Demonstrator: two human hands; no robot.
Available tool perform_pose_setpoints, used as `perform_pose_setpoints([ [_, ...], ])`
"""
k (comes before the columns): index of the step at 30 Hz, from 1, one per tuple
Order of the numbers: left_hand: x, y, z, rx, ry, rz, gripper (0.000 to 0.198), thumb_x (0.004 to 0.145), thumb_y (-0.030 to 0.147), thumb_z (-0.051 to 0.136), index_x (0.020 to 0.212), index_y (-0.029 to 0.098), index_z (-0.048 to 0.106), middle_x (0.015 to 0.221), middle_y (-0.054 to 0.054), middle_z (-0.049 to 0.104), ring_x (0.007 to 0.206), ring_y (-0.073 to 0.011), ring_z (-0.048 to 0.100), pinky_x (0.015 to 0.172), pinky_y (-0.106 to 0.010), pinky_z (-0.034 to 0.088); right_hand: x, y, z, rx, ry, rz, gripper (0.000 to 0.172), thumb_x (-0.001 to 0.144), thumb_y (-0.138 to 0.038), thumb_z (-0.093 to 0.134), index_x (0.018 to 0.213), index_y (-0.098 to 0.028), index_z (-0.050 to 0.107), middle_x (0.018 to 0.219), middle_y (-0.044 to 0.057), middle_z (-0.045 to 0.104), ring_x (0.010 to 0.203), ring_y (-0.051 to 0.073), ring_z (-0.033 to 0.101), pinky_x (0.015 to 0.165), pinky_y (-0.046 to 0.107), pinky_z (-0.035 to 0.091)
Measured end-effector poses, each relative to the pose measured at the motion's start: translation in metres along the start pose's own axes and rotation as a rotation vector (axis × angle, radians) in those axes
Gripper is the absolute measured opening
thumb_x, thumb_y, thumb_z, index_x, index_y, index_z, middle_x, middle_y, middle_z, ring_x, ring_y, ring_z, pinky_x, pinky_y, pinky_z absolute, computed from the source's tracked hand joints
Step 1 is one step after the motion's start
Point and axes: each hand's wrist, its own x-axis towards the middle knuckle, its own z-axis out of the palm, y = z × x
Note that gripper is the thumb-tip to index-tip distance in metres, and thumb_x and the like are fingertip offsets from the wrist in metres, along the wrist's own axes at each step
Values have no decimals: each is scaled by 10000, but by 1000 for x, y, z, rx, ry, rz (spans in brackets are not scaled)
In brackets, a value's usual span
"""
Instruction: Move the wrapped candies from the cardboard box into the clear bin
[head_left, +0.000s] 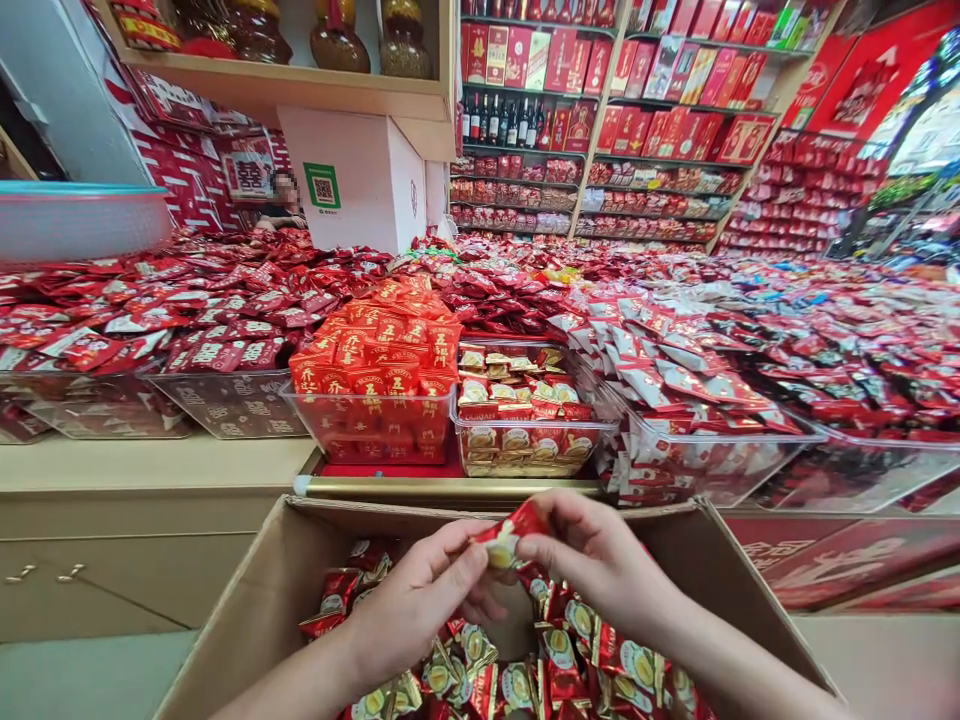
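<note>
Between my two hands is a small red and gold wrapped candy, with a pale yellow fruit picture on its wrapper. My left hand pinches its left end between thumb and fingers. The right end is gripped by my right hand, whose fingers partly cover the wrapper. Both hands are over an open cardboard box. Inside lie many loose candies in the same red and gold wrappers, and a patch of bare bottom shows among them. My forearms hide part of the contents.
Just beyond the box, a clear plastic bin holds rows of similar candies. To its left stands a bin of orange-red packets, to its right one of white and red packets. A person is at the back left, near a QR-code sign.
</note>
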Motion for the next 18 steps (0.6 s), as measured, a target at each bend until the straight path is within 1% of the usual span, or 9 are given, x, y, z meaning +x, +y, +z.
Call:
perform_pose_setpoints([
  [2, 0, 0, -3, -22, 5, 7, 306, 836, 388, 407, 1034, 171, 492, 882, -67, 622, 712, -161, 594, 625, -275, 418, 7, -19, -20, -176, 120, -134, 122, 752, -272, 533, 829, -179, 552, 763, 10, 595, 694, 122, 539, 630, 240, 430],
  [4, 1, -1, -6, -8, 45, 5, 284, 831, 376, 421, 997, 163, 508, 844, -63, 629, 701, -153, 590, 625, -268, 411, 18, -39, -43, -381, 252, -278, 161, 773, -246, 497, 914, -196, 557, 868, 30, 611, 798, 147, 557, 710, 270, 434],
  [6, 2, -3, -9, 27, 90, -7, 254, 825, 354, 441, 970, 163, 522, 818, -51, 628, 686, -142, 585, 628, -263, 409, 33, -53, -64, -633, 321, -367, 179, 780, -219, 470, 924, -206, 576, 894, 30, 622, 838, 162, 561, 747, 286, 427],
  [7, 3, -5, -10, 43, 102, -9, 245, 823, 348, 445, 961, 164, 528, 809, -45, 626, 680, -138, 582, 631, -263, 410, 41, -57, -73, -748, 328, -376, 184, 779, -207, 459, 910, -208, 588, 877, 25, 630, 826, 163, 567, 743, 284, 428],
  [9, 3, -7, -11, 58, 103, -9, 239, 818, 344, 454, 954, 165, 534, 801, -39, 623, 679, -136, 579, 641, -270, 416, 57, -60, -84, -923, 300, -343, 196, 774, -187, 443, 881, -205, 607, 839, 15, 645, 801, 160, 579, 731, 270, 430],
  [12, 4, -9, -11, 76, 70, -18, 244, 807, 350, 468, 937, 156, 540, 797, -39, 623, 675, -139, 580, 651, -283, 428, 77, -54, -91, -1087, 202, -246, 217, 757, -173, 442, 877, -190, 622, 818, 18, 656, 780, 161, 586, 709, 252, 431],
  [15, 3, -9, -9, 105, 56, -50, 243, 792, 348, 490, 908, 140, 543, 788, -44, 624, 667, -138, 579, 650, -283, 432, 90, -47, -91, -1165, 87, -148, 218, 745, -182, 454, 873, -190, 631, 814, 21, 661, 750, 160, 587, 676, 241, 427],
  [18, 3, -9, -8, 132, 58, -75, 246, 784, 344, 499, 906, 133, 537, 793, -47, 622, 663, -134, 575, 652, -280, 428, 96, -47, -90, -1184, 44, -111, 217, 742, -203, 460, 880, -191, 628, 833, 23, 659, 758, 166, 583, 668, 242, 419],
])
